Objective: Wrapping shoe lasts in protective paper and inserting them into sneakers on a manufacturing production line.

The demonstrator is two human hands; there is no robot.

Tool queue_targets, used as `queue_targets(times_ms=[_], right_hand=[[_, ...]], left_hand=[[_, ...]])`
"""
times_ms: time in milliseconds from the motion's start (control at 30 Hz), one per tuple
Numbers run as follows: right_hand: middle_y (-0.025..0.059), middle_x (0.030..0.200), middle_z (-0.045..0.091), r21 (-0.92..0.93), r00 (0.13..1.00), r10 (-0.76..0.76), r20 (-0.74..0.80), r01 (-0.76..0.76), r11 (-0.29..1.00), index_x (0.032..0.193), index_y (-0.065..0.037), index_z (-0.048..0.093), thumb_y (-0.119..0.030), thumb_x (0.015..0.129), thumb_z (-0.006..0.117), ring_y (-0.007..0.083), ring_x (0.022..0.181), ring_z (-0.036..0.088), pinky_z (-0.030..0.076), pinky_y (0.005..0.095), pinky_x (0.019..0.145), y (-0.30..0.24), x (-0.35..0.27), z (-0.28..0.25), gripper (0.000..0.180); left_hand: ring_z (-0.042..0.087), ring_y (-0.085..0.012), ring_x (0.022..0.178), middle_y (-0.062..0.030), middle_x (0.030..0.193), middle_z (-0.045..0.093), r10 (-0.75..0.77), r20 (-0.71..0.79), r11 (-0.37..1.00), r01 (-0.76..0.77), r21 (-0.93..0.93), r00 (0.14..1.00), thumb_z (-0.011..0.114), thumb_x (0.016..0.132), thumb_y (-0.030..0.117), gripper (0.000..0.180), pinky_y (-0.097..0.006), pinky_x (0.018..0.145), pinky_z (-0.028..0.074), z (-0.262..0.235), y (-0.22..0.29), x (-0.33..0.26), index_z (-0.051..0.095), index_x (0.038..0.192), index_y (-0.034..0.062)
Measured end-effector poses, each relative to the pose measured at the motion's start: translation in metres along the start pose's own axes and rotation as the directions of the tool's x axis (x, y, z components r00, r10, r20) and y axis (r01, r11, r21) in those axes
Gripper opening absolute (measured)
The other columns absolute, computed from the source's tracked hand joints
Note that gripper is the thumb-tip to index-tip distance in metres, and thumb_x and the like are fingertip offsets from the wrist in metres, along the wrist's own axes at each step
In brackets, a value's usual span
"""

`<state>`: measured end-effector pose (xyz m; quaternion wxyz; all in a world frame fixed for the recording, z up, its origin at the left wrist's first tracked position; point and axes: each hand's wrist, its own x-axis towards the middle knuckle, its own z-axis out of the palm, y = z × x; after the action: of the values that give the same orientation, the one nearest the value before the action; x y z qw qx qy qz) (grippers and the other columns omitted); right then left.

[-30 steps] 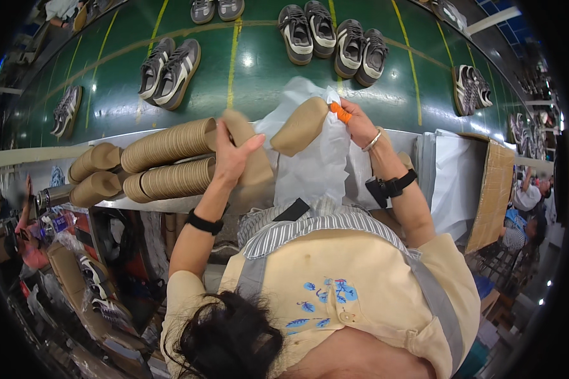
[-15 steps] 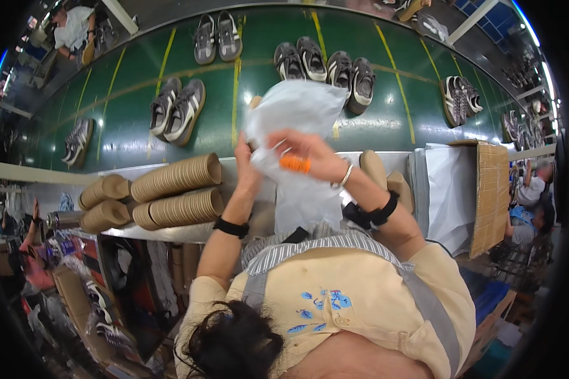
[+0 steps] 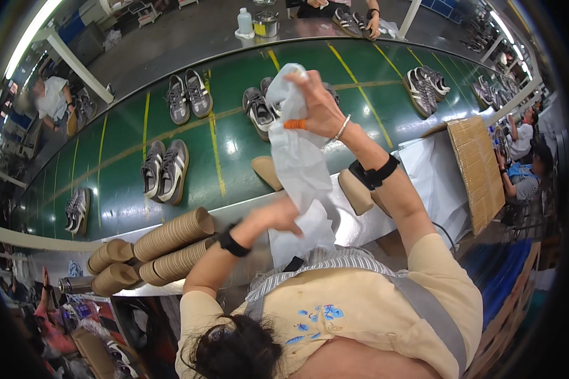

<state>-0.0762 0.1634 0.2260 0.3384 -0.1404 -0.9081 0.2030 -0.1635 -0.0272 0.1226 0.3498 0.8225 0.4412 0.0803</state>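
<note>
A sheet of white paper (image 3: 300, 165) is hanging stretched between both hands: the right hand (image 3: 319, 104) is gripping its top, raised over the green conveyor belt (image 3: 234, 148), while the left hand (image 3: 278, 216) is pinching its lower part near the bench (image 3: 360, 227). Stacked brown paper cones (image 3: 171, 235) are lying just left.

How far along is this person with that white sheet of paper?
In hand: the right hand lifts the top of a white tissue sheet high while the left hand grips its lower part. Pairs of grey sneakers lie on the green conveyor unwrapped, and stacks of tan moulded inserts lie unused beside it. Nothing looks wrapped yet.
</note>
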Motion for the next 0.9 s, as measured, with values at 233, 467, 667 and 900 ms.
queue_targets(times_ms=[233,467,667,900], right_hand=[[0.0098,0.123,0.036,0.255,0.831,0.229,-0.506,-0.109,0.961,0.133,-0.009,0.025,-0.021,0.057,0.090,0.0222,0.113,0.041,0.042,0.0369,0.092,-0.033,-0.053,0.015,0.101],[0.0110,0.119,0.039,0.357,0.884,0.130,-0.450,0.045,0.933,0.107,-0.004,0.056,-0.019,0.071,0.079,0.0227,0.108,0.048,0.043,0.0344,0.091,-0.014,-0.081,-0.021,0.046],[0.0068,0.070,0.054,-0.109,0.886,0.135,-0.444,-0.203,0.973,0.066,-0.002,0.050,-0.005,0.070,0.071,0.0268,0.068,0.053,0.044,0.0328,0.059,0.046,-0.069,-0.049,0.021],[0.0198,0.103,0.057,0.115,0.914,0.358,-0.191,-0.342,0.933,0.117,0.003,0.048,-0.018,0.070,0.078,0.0372,0.099,0.057,0.048,0.0410,0.082,0.061,-0.098,-0.019,0.059]], left_hand=[[0.046,-0.0276,0.123,-0.0126,0.131,0.048,-0.635,-0.408,-0.315,-0.702,-0.639,0.656,0.051,0.089,0.038,0.057,-0.041,0.105,0.035,-0.014,0.033,0.086,0.039,0.133,0.0040],[0.061,-0.0284,0.098,-0.0115,0.113,0.061,-0.556,-0.631,0.205,-0.646,-0.735,0.541,0.059,0.080,0.009,0.042,-0.041,0.086,0.049,-0.077,-0.009,0.096,0.053,0.120,0.0036],[0.050,-0.0226,0.116,-0.0053,0.135,0.043,-0.370,-0.410,-0.121,-0.480,-0.869,0.834,0.047,0.093,0.005,0.051,-0.037,0.090,0.045,-0.062,0.008,0.123,0.030,0.140,0.0121],[0.055,-0.0180,0.109,-0.0073,0.124,0.053,-0.578,-0.528,0.008,-0.642,-0.767,0.623,0.049,0.095,0.008,0.036,-0.033,0.093,0.045,-0.073,-0.017,0.145,0.040,0.130,0.0042]])
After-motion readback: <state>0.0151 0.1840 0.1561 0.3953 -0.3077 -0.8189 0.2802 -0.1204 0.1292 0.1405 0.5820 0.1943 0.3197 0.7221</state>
